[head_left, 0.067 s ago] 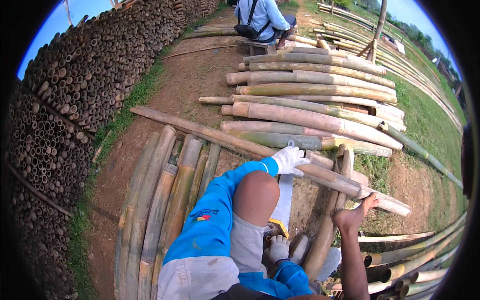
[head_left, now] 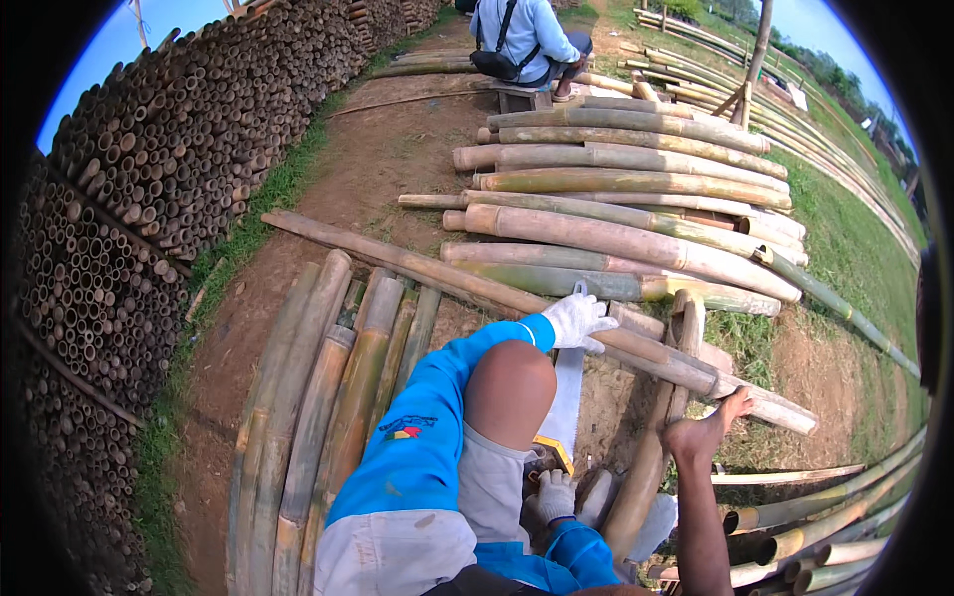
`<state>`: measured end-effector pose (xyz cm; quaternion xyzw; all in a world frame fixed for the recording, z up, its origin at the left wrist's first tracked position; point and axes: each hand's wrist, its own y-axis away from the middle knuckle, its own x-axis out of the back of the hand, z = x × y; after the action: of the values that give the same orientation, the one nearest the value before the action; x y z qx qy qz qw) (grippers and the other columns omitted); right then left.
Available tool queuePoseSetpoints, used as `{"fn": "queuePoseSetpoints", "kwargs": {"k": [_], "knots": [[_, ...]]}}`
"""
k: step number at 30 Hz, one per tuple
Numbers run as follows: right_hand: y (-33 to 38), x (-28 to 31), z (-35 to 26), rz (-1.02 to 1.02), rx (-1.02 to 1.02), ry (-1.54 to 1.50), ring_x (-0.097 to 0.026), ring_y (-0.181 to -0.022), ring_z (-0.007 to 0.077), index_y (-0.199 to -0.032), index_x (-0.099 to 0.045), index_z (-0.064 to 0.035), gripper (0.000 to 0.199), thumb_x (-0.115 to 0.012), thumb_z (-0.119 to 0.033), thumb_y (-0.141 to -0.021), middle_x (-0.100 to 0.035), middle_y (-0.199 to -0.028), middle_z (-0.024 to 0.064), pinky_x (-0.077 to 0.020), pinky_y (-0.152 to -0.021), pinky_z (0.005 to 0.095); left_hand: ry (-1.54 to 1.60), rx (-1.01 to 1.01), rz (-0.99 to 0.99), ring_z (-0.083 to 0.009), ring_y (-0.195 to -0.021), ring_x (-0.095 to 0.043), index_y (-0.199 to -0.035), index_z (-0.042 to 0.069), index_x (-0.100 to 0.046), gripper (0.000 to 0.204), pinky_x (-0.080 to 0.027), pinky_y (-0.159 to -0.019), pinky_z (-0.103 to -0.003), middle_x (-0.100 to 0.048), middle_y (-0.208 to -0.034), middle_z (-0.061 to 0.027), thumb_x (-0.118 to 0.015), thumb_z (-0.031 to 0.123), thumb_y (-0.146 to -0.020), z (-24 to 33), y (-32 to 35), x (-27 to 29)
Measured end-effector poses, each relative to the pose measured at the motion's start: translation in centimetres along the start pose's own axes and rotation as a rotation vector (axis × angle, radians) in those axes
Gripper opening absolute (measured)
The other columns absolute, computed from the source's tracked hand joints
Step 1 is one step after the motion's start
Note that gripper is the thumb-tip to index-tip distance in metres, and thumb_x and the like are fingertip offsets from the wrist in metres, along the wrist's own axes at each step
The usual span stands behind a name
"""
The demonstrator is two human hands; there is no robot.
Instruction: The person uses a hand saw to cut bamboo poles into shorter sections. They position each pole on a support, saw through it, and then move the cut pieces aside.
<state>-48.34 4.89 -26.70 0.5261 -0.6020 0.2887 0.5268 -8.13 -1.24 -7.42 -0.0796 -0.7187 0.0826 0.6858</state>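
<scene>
My left hand [head_left: 577, 320], in a white glove, grips a long brown bamboo pole [head_left: 417, 270] that lies slantwise before me. Right beside that hand, a hand saw [head_left: 567, 397] crosses the pole, its silver blade tip showing on the far side. My right hand [head_left: 553, 497], also gloved, is low down and closed around the saw's yellow-and-dark handle, partly hidden by my knee. A bare foot [head_left: 708, 427] presses on the pole's right part. Under the pole there, a wooden support [head_left: 686, 323] holds it up.
Several cut bamboo lengths [head_left: 298, 417] lie at my left, and more poles [head_left: 626, 223] are rowed ahead. A tall bamboo stack [head_left: 129, 179] walls the left side. Hollow poles [head_left: 795, 541] lie at lower right. Another person [head_left: 527, 45] sits at the far end.
</scene>
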Motion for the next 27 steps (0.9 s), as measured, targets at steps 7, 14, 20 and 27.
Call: {"fn": "queuePoseSetpoints", "kwargs": {"k": [7,14,20,27], "knots": [[-1.7,1.1,0.6,-0.079,-0.022,-0.048,-0.062,-0.130,0.0423,-0.123,-0.071,-0.0101,0.058,-0.084,-0.044,-0.078,-0.067,-0.132,0.0163,-0.0496,-0.111,0.0590,0.203,0.044,-0.161,-0.0456,-0.083,-0.076,-0.165,0.026,-0.050,0.067,-0.062,-0.075,-0.058,-0.075,-0.095,-0.0221,-0.064,0.054,-0.106,-2.3,-1.5,2.6],[-1.7,2.5,0.5,-0.083,-0.004,-0.038,-0.062,-0.128,0.0431,-0.121,-0.069,-0.0091,0.052,-0.081,-0.039,-0.081,-0.067,-0.130,0.0180,-0.0507,-0.109,0.0605,0.155,0.055,-0.239,-0.0448,-0.081,-0.076,-0.169,0.027,-0.047,0.069,-0.062,-0.071,-0.058,-0.076,-0.092,-0.0205,-0.066,0.049,-0.107,-2.0,-1.3,3.0],[-2.0,3.2,0.2,-0.143,-0.023,-0.044,-0.060,-0.133,0.0448,-0.127,-0.067,-0.0094,0.057,-0.084,-0.038,-0.080,-0.066,-0.133,0.0191,-0.0509,-0.111,0.0593,0.116,0.029,-0.226,-0.0432,-0.083,-0.077,-0.169,0.029,-0.047,0.070,-0.063,-0.070,-0.058,-0.077,-0.098,-0.0193,-0.070,0.045,-0.105,-2.2,-1.2,2.3],[-2.2,3.1,-0.7,-0.136,-0.042,0.000,-0.060,-0.133,0.0437,-0.132,-0.069,-0.0127,0.063,-0.087,-0.043,-0.079,-0.066,-0.137,0.0183,-0.0477,-0.113,0.0626,0.110,0.053,-0.205,-0.0425,-0.084,-0.078,-0.166,0.030,-0.050,0.067,-0.064,-0.069,-0.057,-0.076,-0.099,-0.0193,-0.071,0.046,-0.104,-2.9,-0.4,2.4]]}}
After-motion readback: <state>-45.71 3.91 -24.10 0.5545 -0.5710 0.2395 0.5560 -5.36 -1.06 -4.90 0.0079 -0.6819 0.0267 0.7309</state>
